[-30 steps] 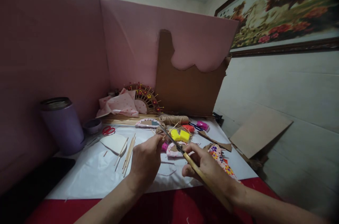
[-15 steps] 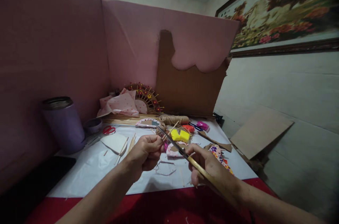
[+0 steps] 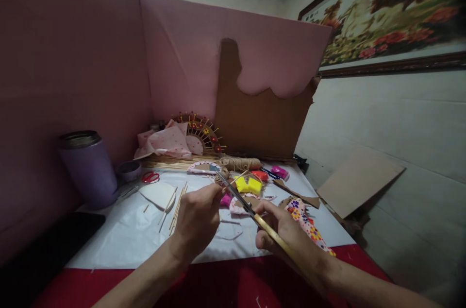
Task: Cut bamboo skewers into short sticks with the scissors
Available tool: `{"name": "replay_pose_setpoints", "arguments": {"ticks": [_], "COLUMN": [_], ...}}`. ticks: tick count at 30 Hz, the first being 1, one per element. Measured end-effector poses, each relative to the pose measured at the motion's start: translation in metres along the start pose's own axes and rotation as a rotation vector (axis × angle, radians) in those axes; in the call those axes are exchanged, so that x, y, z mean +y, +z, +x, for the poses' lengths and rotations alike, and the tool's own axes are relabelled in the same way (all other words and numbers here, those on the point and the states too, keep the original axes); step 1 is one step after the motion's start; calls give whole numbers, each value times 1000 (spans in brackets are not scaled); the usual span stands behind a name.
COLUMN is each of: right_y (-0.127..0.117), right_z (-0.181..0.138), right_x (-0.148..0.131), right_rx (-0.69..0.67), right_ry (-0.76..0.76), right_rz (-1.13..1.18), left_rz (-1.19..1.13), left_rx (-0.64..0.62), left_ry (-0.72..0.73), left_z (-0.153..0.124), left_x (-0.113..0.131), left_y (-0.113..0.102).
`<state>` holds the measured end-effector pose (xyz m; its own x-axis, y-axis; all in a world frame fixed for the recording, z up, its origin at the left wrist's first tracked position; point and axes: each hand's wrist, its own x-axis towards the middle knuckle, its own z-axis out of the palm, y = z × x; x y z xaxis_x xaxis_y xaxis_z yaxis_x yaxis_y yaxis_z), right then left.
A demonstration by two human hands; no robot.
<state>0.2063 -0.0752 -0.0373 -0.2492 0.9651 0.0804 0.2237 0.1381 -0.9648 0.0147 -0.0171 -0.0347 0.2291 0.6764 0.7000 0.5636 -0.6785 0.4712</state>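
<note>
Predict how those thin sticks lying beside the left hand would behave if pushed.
The thin sticks are probably stiff, since they look straight; likely light, being slender; and may roll apart, lying side by side on the white sheet.

The white-sheeted table [image 3: 120,242] carries thin sticks [image 3: 178,210], red-handled scissors [image 3: 150,178] and a white cutout [image 3: 157,195].

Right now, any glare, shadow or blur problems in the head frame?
Head view: dim overall, lower left corner nearly black; soft sheen on the white sheet; dark shadow on the red cloth; purple cup looks tilted, likely lens stretch; scissors show no strong motion blur.
</note>
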Motion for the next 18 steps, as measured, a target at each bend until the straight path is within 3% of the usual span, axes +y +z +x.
{"name": "replay_pose_setpoints", "arguments": {"ticks": [7,10,12,16,18], "right_y": [-7,-9,-10,-6,-4], "right_z": [-3,-5,-6,-8,-8], "right_x": [-4,-8,-8,-8,-7], "right_rx": [-49,-52,-45,-30,-10], "right_ry": [45,68,79,62,55], "right_rz": [-49,-52,-16,71,73], "left_rz": [-831,-980,-889,-354,-129], "left_rx": [-248,-354,-295,17,79], "left_ry": [-615,-719,-630,-157,27], "left_z": [15,15,11,-2,-6], "left_x": [10,8,7,5,2], "left_y": [-11,-7,-1,9,11]}}
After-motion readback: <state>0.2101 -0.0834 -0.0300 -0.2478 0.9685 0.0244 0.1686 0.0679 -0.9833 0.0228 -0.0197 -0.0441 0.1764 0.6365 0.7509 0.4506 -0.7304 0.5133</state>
